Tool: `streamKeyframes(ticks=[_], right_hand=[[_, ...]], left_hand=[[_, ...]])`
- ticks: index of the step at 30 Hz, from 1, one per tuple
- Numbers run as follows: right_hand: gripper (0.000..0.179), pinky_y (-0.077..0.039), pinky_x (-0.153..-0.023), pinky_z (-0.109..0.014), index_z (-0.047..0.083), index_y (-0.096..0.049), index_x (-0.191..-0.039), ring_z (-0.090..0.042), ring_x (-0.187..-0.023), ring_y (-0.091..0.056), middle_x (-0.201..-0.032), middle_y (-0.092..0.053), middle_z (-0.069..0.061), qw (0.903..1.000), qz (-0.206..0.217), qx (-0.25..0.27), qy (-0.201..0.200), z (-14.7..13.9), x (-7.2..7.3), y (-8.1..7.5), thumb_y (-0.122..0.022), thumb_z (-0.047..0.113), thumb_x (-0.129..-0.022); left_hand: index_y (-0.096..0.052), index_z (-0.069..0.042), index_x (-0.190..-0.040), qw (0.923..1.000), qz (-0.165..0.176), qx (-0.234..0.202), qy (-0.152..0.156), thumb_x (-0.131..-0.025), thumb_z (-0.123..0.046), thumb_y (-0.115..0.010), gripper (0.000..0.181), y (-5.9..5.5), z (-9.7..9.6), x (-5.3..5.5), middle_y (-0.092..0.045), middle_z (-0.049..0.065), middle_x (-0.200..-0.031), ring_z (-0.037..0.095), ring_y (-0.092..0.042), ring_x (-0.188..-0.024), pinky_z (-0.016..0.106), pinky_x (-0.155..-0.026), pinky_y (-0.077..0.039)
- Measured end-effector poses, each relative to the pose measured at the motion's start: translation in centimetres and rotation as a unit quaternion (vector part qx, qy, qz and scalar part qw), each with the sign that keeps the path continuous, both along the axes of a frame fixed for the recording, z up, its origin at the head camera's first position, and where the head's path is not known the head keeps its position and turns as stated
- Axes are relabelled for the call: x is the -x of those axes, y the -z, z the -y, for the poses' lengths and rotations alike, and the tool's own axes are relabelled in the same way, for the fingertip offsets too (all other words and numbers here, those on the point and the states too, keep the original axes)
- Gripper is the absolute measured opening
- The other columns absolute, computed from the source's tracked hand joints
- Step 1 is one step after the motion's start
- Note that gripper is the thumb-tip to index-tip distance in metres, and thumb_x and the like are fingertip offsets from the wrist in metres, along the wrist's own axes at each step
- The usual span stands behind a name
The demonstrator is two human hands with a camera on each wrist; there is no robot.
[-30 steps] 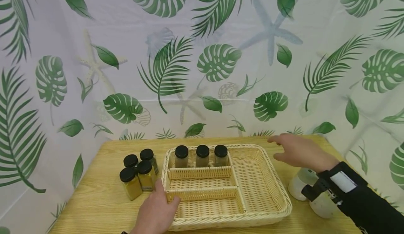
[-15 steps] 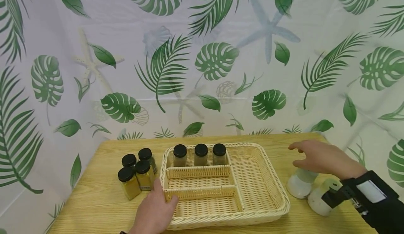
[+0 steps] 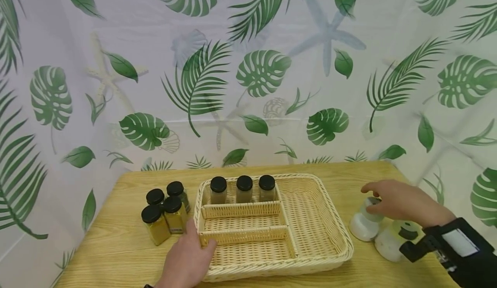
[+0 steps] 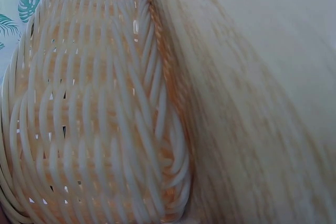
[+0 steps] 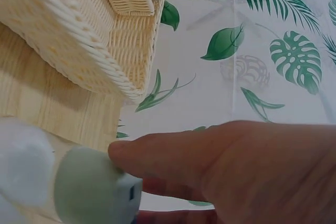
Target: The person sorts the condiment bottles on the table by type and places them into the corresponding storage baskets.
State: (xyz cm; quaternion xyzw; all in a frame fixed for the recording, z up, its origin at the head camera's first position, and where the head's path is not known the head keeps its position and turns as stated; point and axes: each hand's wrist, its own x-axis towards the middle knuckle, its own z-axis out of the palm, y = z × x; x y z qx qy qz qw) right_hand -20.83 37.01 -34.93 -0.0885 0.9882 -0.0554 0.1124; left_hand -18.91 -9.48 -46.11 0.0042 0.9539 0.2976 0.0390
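My left hand (image 3: 188,255) grips the left rim of a divided wicker basket (image 3: 316,264), thumb over the inner side. The basket's woven outer wall (image 4: 89,103) fills much of the left wrist view. On the right, my right hand (image 3: 404,201) is over a white bottle (image 3: 364,227) with a pale green top. In the right wrist view, the thumb and fingers of this hand (image 5: 236,166) straddle the bottle's green top (image 5: 86,182), not curled tightly round it. Beside it stands a second white bottle (image 3: 388,242) with a yellowish top, partly hidden by the wrist camera.
Three black-lidded spice jars (image 3: 244,191) stand in the basket's back left compartment. Several more jars, some with yellow contents (image 3: 158,230), cluster on the wooden table (image 3: 105,253) left of the basket. A leaf-print curtain (image 3: 248,120) hangs behind the table.
My right hand has moved right and down from beside the basket's back corner to the green-topped bottle. My left hand keeps its hold on the basket. The head view has shifted slightly.
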Motion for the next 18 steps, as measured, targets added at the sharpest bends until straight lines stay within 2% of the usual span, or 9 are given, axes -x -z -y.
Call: streamKeyframes(ticks=[5, 9, 13, 18], right_hand=[[0.050, -0.050, -0.070, -0.050, 0.005, -0.063, -0.118, -0.031, -0.094, -0.057, -0.112, -0.063, -0.019, 0.9996, 0.018, -0.017, 0.012, -0.1, 0.1, 1.1, -0.073, 0.032, -0.078], [0.045, -0.050, -0.066, -0.045, 0.003, -0.064, -0.114, -0.026, -0.086, -0.057, -0.107, -0.065, -0.017, 0.9997, 0.007, -0.023, 0.003, -0.1, 0.2, 1.8, -0.074, 0.025, -0.077], [0.041, -0.048, -0.061, -0.040, 0.001, -0.064, -0.111, -0.021, -0.078, -0.054, -0.103, -0.065, -0.016, 0.9998, -0.001, -0.020, 0.006, 0.0, 0.2, 2.1, -0.074, 0.021, -0.077], [0.039, -0.048, -0.061, -0.040, 0.000, -0.064, -0.110, -0.021, -0.077, -0.053, -0.101, -0.064, -0.016, 0.9999, -0.005, -0.014, 0.007, 0.2, 0.0, 2.1, -0.074, 0.019, -0.076]], left_hand=[[-0.019, 0.008, -0.143, 1.0000, 0.000, -0.002, 0.003, -0.088, -0.048, -0.054, 0.085, 0.0, 0.2, 0.0, -0.058, 0.031, -0.116, 0.038, -0.060, -0.090, 0.052, -0.073, -0.050], [-0.019, 0.006, -0.143, 0.9999, -0.004, -0.009, 0.004, -0.089, -0.046, -0.055, 0.084, 0.1, 0.1, 0.0, -0.059, 0.029, -0.115, 0.036, -0.061, -0.087, 0.051, -0.070, -0.050], [-0.019, 0.005, -0.143, 0.9999, -0.009, -0.013, 0.004, -0.088, -0.045, -0.055, 0.082, 0.1, 0.0, 0.0, -0.061, 0.027, -0.112, 0.034, -0.062, -0.085, 0.050, -0.068, -0.050], [-0.020, 0.005, -0.143, 0.9999, -0.009, -0.012, 0.004, -0.088, -0.044, -0.055, 0.082, 0.0, 0.0, 0.0, -0.062, 0.026, -0.112, 0.033, -0.062, -0.084, 0.049, -0.067, -0.050]])
